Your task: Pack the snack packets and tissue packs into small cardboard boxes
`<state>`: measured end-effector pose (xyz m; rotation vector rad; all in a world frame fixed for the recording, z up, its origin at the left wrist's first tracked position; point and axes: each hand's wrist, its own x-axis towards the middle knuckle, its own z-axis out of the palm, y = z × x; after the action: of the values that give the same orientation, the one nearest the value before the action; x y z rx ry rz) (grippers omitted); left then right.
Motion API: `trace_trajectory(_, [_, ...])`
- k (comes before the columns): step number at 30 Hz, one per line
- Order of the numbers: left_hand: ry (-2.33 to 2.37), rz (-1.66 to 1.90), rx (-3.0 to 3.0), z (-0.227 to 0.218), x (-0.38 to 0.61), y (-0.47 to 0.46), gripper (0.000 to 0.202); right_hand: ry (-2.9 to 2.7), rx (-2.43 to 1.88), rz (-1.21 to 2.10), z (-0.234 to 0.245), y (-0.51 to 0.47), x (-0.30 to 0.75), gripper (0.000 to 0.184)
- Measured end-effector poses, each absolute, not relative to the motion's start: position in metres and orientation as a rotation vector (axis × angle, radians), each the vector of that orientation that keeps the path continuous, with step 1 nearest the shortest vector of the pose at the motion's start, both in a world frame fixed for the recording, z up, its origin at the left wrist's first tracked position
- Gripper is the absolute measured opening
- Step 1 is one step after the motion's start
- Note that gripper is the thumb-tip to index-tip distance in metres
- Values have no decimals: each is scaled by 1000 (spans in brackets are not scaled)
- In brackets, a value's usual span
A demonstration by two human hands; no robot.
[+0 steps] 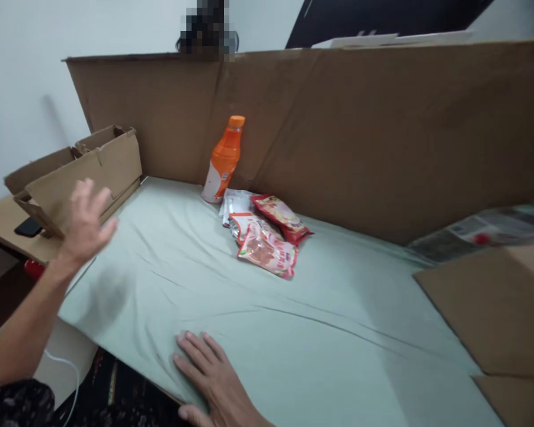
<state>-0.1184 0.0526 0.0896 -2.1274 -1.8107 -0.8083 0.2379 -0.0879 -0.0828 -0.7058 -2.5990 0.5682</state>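
My left hand [85, 224] is raised in the air at the left, fingers apart and holding nothing, in front of a small open cardboard box [89, 172]. Flat on the pale green cloth [338, 356] near the front edge rests my right hand [211, 373], its fingers stretched out. Farther back, a group of snack packets lies in a pile: a pink packet [267, 252] in front, a red packet [282, 218] behind it, and silvery packets [237, 204] at the left. An orange drink bottle [226, 160] leans against the cardboard wall beside them.
A tall cardboard wall [360, 142] runs along the back. Cardboard flaps [493, 308] and a clear plastic bag [480, 234] are at the right. A black phone [28, 227] lies by the box at the left. Part of a person's head shows above the wall.
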Motion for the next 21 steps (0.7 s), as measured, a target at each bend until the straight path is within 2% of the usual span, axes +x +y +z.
trace_trajectory(3, [-1969,-909,-1710,130,-182,80,76,-2509,-710,524,-90,-88,237,59])
trace_trajectory(7, [-2107,-869,-1687,156,-215,88,47,-2471,-781,593,-92,-89,237,53])
trace_trajectory(12, [-2044,-796,-1903,148,-171,50,41,-2283,-843,679,-74,-84,243,35])
trace_trajectory(15, [-1664,-828,-2250,134,-116,20,29,-1953,-1021,597,-60,-74,265,35])
trace_trajectory(18, [-1159,-909,-2764,115,-51,-1,17,-1506,-1222,611,-49,-66,293,45])
trace_trajectory(21, [-830,-986,-3033,99,1,-12,21,-1093,-1271,745,-44,-60,312,53])
